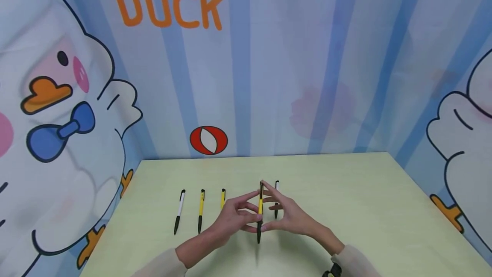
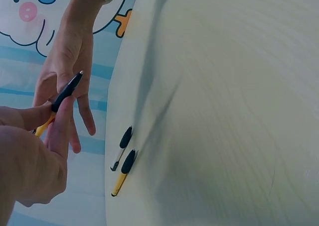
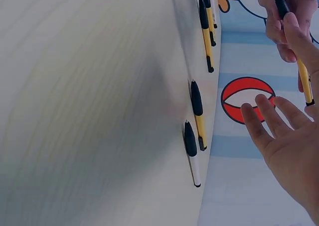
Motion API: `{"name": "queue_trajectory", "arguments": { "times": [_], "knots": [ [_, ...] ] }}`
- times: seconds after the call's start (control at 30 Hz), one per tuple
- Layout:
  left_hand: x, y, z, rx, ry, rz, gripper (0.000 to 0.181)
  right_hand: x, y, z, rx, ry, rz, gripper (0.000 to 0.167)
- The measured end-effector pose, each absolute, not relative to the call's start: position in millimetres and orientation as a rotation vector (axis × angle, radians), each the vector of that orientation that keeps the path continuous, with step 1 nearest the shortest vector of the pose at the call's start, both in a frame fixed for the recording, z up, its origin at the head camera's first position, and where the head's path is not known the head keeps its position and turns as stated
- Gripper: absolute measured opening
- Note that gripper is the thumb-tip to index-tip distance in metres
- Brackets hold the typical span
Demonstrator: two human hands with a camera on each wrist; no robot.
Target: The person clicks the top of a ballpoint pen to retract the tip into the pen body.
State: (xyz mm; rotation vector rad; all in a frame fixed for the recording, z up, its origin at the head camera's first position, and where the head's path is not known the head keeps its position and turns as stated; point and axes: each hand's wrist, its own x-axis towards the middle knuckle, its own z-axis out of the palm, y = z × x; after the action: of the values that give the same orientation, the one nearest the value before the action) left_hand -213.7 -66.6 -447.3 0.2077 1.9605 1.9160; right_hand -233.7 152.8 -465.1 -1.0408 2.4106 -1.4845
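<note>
A yellow-and-black pen [image 1: 261, 204] is held nearly upright above the table, between both hands. My left hand [image 1: 232, 221] pinches it around the black lower part; in the left wrist view the thumb and a finger of that left hand [image 2: 35, 156] grip the pen [image 2: 66, 92], tip outward. My right hand [image 1: 294, 219] has its index finger at the top end and its thumb low on the black part. In the right wrist view the other fingers of the right hand [image 3: 294, 156] are spread away from the pen [image 3: 303, 76].
On the pale table [image 1: 346, 191] lie a white pen [image 1: 180, 212] and two yellow pens [image 1: 201, 210] [image 1: 223, 198] at left. Another white pen [image 1: 276, 185] lies partly behind my right hand. The right wrist view shows a further yellow pen [image 3: 199, 121] beside it. A printed curtain [image 1: 269, 54] stands behind.
</note>
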Motion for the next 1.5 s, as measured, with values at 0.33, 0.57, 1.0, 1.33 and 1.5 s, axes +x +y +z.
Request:
{"name": "queue_trajectory", "arguments": {
  "times": [0.33, 0.57, 1.0, 1.33, 1.5],
  "knots": [
    [-217.2, -61.4, -450.5, 0.189, 1.913, 1.953, 0.066, -234.9, 157.3, -468.9, -1.052, 2.484, -1.482, 0.104],
    [-214.3, -64.7, -443.7, 0.209, 2.023, 1.868, 0.067, -239.0, 174.4, -463.6, -1.050, 2.487, -1.409, 0.094],
    [-222.7, -87.2, -446.2, 0.037, 2.279, 1.793, 0.065, -247.3, 221.6, -456.2, -0.950, 2.689, -1.401, 0.055],
    [-236.6, -96.1, -451.6, 0.008, 2.375, 1.681, 0.063, -248.6, 246.0, -461.9, -0.934, 2.693, -1.429, 0.045],
    [-243.7, -98.9, -463.6, -0.024, 2.397, 1.650, 0.063, -244.7, 248.4, -465.6, -0.932, 2.682, -1.436, 0.043]
  ]
}}
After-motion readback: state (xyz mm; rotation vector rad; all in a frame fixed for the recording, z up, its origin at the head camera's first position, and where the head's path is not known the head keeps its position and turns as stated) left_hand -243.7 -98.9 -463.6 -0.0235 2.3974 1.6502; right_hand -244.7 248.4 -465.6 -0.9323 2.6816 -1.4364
